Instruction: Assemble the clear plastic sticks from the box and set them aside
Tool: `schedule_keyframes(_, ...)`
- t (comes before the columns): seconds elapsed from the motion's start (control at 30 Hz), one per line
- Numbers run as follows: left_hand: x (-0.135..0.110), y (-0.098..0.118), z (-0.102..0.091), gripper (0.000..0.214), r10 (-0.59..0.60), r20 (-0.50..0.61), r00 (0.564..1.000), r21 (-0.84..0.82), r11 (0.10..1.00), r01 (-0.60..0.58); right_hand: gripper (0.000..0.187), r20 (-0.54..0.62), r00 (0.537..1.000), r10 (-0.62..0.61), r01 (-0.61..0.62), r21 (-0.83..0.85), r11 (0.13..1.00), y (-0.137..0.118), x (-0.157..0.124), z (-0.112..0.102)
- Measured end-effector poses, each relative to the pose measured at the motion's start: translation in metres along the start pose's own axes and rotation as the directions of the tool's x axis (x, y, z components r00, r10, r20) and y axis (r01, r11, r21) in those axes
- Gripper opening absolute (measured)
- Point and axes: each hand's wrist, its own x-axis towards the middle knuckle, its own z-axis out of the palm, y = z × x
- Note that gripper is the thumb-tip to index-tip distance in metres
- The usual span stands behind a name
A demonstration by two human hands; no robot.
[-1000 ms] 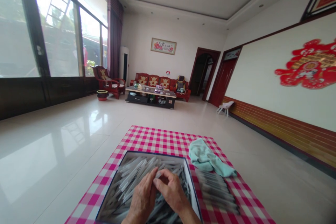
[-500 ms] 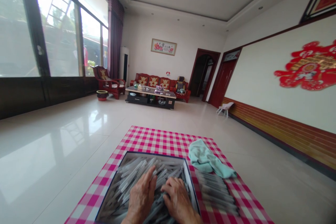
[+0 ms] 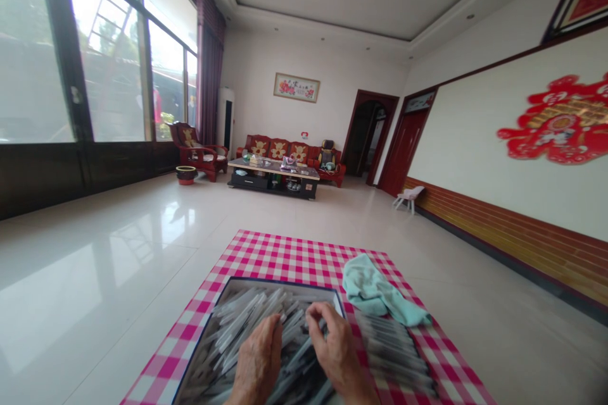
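Your left hand (image 3: 256,364) lies fingers-together on the pale sticks (image 3: 251,319) in the open box (image 3: 280,279); right hand (image 3: 338,354) curls over them, pinch unclear. Sticks look light, stiff, slippery: take them mid-length. Box sits on checked cloth (image 3: 266,253).

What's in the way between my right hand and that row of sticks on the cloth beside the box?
Only the box's right wall stands between your right hand and the row of sticks on the checked cloth. The teal towel lies beyond the row's far end, not across that path.
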Motion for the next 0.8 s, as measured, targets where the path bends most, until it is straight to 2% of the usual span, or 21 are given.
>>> schedule_keyframes(0.07,0.000,0.002,-0.002,0.026,0.001,0.020,1.000,-0.006,1.000,-0.001,0.010,-0.127,0.988,0.085,-0.070,0.117,0.991,-0.002,0.005,-0.006)
schedule_keyframes(0.17,0.001,0.004,-0.004,0.026,0.016,0.045,0.999,-0.019,1.000,-0.015,0.019,-0.250,0.927,0.279,-0.172,0.377,0.910,-0.001,0.008,-0.010)
schedule_keyframes(0.27,0.000,0.005,-0.005,0.027,0.019,0.084,0.996,-0.035,0.999,-0.016,0.027,-0.288,0.849,0.444,-0.218,0.575,0.789,0.002,0.009,-0.012)
schedule_keyframes(0.37,0.000,0.004,-0.004,0.027,0.015,0.084,0.996,-0.036,0.999,-0.012,0.032,-0.268,0.811,0.520,-0.241,0.657,0.715,0.004,0.010,-0.013)
schedule_keyframes(0.5,-0.001,0.002,-0.002,0.026,0.031,0.070,0.997,-0.058,0.998,-0.026,0.032,-0.240,0.801,0.549,-0.265,0.680,0.684,0.004,0.008,-0.012)
schedule_keyframes(0.7,0.001,0.008,-0.008,0.025,0.062,0.100,0.993,-0.094,0.994,-0.052,0.029,-0.198,0.844,0.499,-0.256,0.669,0.698,0.005,0.007,-0.005)
schedule_keyframes(0.8,0.003,0.012,-0.012,0.026,0.075,0.138,0.988,-0.114,0.992,-0.059,0.029,-0.127,0.846,0.519,-0.300,0.691,0.658,0.006,0.006,0.002)
